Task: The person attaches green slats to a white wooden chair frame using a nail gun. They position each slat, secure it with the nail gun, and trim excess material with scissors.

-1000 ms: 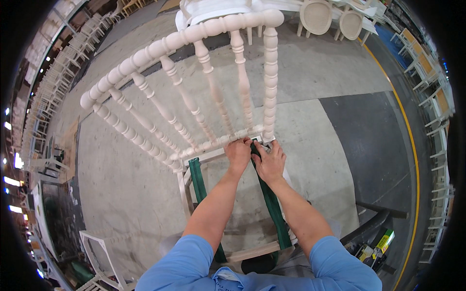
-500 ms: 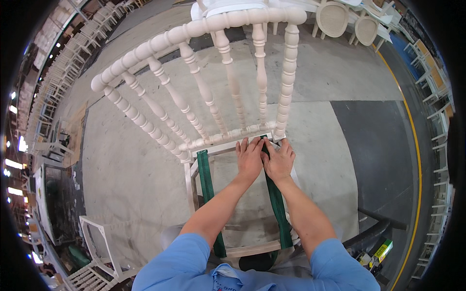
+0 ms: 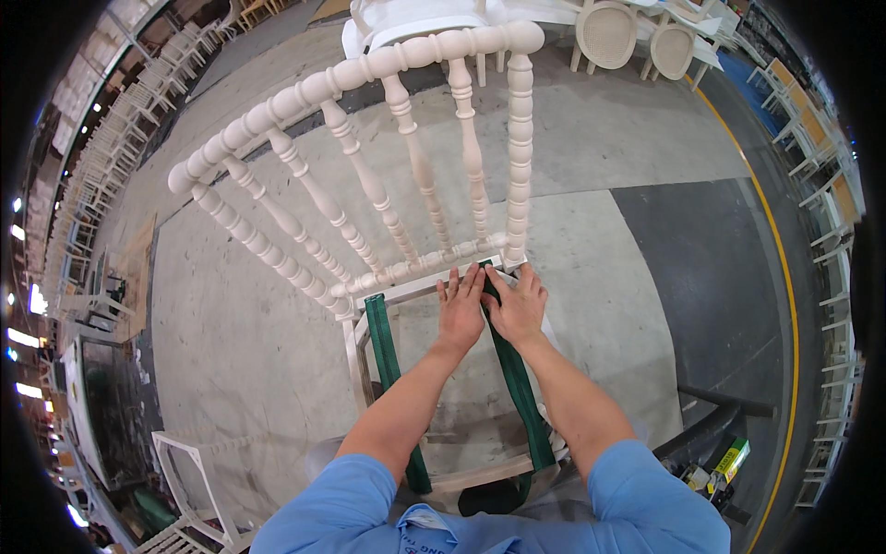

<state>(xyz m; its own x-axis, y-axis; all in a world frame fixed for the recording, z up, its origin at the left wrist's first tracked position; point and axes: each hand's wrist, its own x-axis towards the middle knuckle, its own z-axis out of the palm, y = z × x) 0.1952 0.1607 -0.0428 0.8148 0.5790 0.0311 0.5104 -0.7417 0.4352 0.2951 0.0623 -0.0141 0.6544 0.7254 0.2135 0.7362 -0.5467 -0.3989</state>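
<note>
A: What is the landmark here?

B: The white chair frame (image 3: 369,231), seen from above, with a turned top rail and five beaded spindles in its back. Its open seat frame lies below the spindles, over the concrete floor (image 3: 609,157).

A: Where are the straps?

B: Two green webbing straps run front to back across the seat frame. The left strap (image 3: 392,369) lies bare, well apart from both hands. The right strap (image 3: 521,397) runs from the rear rail of the chair frame, near its right back post, to the front rail.

A: And the hands?

B: The left hand (image 3: 460,312) lies flat at the rear of the seat frame, fingers extended and close together, its grip spread rather than clenched, just left of the right strap. The right hand (image 3: 518,305) lies flat on the rear end of the right strap, fingers extended, pressing down rather than pinching. The two hands touch side by side.

A: Anything beyond the chair frame?

B: More white chairs (image 3: 637,32) stand behind its top rail.
</note>
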